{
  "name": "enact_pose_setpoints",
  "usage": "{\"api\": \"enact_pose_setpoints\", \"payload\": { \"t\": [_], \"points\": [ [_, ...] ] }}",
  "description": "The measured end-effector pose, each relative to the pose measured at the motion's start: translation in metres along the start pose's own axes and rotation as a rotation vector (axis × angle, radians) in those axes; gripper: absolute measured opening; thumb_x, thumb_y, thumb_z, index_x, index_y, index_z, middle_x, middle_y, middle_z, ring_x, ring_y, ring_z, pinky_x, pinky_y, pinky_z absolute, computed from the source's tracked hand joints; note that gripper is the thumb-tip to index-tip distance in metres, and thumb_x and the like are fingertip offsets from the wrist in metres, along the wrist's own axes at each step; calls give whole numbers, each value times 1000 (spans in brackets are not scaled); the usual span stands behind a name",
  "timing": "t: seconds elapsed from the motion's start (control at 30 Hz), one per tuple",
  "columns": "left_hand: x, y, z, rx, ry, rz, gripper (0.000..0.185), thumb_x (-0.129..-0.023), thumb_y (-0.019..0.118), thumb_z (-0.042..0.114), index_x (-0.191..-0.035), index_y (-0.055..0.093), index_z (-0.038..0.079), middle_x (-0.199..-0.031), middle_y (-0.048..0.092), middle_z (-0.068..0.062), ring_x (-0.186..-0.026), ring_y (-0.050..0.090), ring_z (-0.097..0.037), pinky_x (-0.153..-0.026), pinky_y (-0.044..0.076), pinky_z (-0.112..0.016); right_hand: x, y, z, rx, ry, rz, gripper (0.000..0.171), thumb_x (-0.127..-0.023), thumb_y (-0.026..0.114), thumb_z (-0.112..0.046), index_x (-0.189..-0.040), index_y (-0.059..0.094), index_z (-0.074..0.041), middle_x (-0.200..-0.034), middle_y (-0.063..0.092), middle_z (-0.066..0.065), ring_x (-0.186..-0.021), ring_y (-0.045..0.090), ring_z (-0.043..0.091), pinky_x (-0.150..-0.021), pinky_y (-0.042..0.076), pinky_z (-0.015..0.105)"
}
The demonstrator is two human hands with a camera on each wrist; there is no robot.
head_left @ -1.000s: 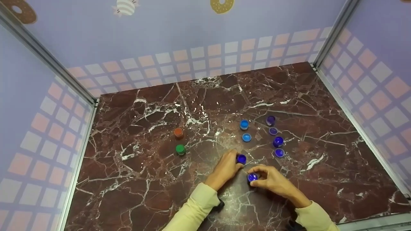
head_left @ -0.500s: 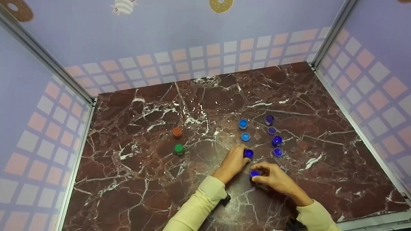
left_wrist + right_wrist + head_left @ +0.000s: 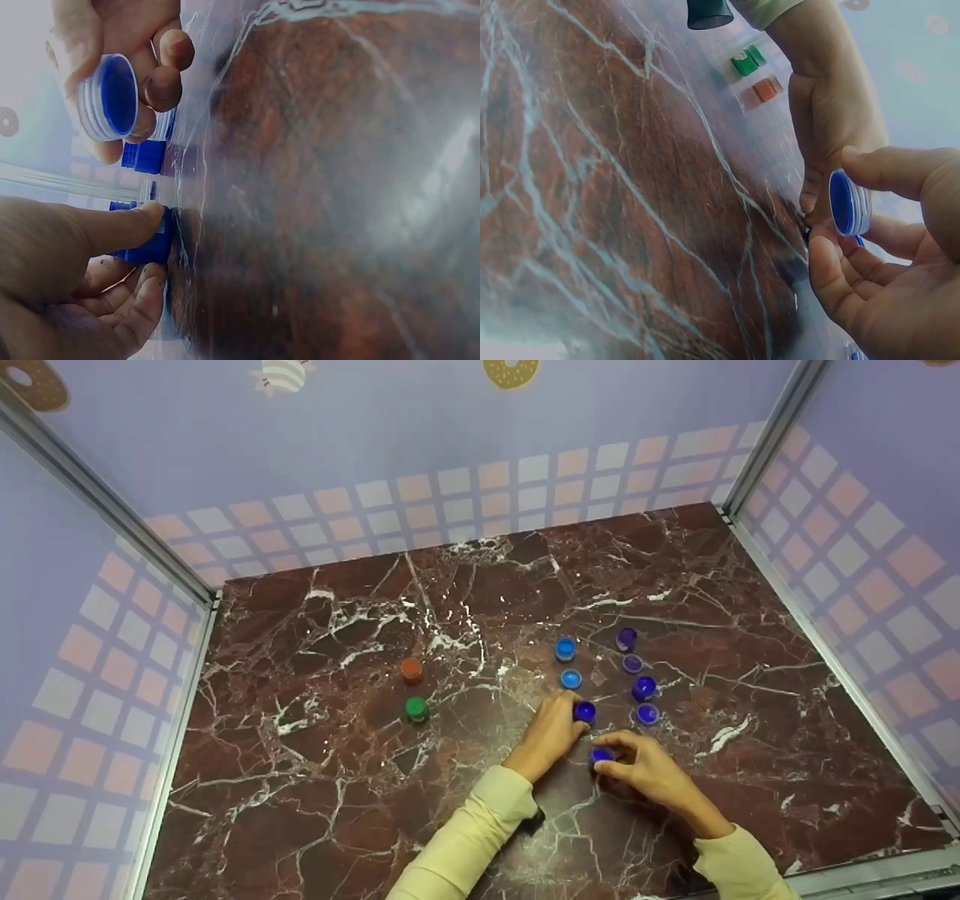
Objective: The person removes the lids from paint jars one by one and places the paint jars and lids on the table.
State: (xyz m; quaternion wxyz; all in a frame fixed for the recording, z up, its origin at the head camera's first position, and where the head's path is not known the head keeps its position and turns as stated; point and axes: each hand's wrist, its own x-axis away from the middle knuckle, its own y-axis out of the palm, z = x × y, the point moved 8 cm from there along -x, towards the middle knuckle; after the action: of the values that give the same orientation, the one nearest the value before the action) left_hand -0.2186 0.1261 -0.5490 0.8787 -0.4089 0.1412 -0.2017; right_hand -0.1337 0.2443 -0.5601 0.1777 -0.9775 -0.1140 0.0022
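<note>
My left hand [image 3: 553, 729] grips a small dark-blue paint jar [image 3: 585, 711], which stands upright and open-topped on the table. In the left wrist view its thumb and fingers close round that jar [image 3: 160, 241]. Nearer to me, my right hand [image 3: 651, 771] pinches a round screw lid [image 3: 601, 755] between thumb and fingers. The lid [image 3: 849, 202] has a clear ridged rim and blue inside, and it is held on edge above the table in the right wrist view. Jar and lid are apart.
Right of the hands stand an open blue jar [image 3: 643, 688] and a purple jar [image 3: 626, 640], each with its lid before it. A light-blue jar [image 3: 565, 649] and lid [image 3: 571, 679] lie beyond. Orange [image 3: 411, 670] and green [image 3: 416, 709] jars stand left. Patterned walls enclose the marble-look table.
My left hand has shifted the dark-blue jar away from me and to the right. The right hand has carried the lid the same way, tilting it. The other jars stay put.
</note>
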Motion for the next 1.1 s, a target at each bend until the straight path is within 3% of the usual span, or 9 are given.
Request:
{"api": "enact_pose_setpoints", "payload": {
  "t": [0.37, 0.63, 0.83, 1.1],
  "points": [
    [-2, 0, -1, -2, 11, 11, 29, -85, 83, 8, -109, 68, 1, -106, 68, -12, -101, 67, -28, -93, 53, -34, -4, -8, -1, 84, 7, 139, 35, -89, 77, -1, -119, 66, 12, -106, 70, 21, -81, 67, 17, -73, 55, 25],
    [-5, 2, -3, 11, -15, -13, 30, -85, 84, 7, -110, 69, 0, -107, 70, -13, -102, 68, -28, -93, 53, -34, -9, -12, -6, 284, -17, 274, 30, -80, 87, -3, -105, 72, 4, -94, 66, 9, -80, 61, 20, -72, 52, 31],
    [-6, 4, -2, 13, -8, -26, 31, -84, 84, 6, -111, 70, 0, -108, 71, -13, -104, 68, -28, -94, 53, -34, -13, -8, -6, 373, -37, 302, 29, -77, 88, -2, -103, 74, 1, -90, 63, 7, -78, 57, 19, -71, 48, 33],
    [-7, -1, -1, -3, 18, -17, 31, -82, 85, 6, -108, 70, 0, -105, 71, -13, -103, 68, -28, -93, 52, -32, -14, -3, -9, 394, -96, 309, 32, -75, 86, 5, -103, 71, 3, -96, 67, 12, -87, 64, 27, -78, 53, 44]
  ]
}}
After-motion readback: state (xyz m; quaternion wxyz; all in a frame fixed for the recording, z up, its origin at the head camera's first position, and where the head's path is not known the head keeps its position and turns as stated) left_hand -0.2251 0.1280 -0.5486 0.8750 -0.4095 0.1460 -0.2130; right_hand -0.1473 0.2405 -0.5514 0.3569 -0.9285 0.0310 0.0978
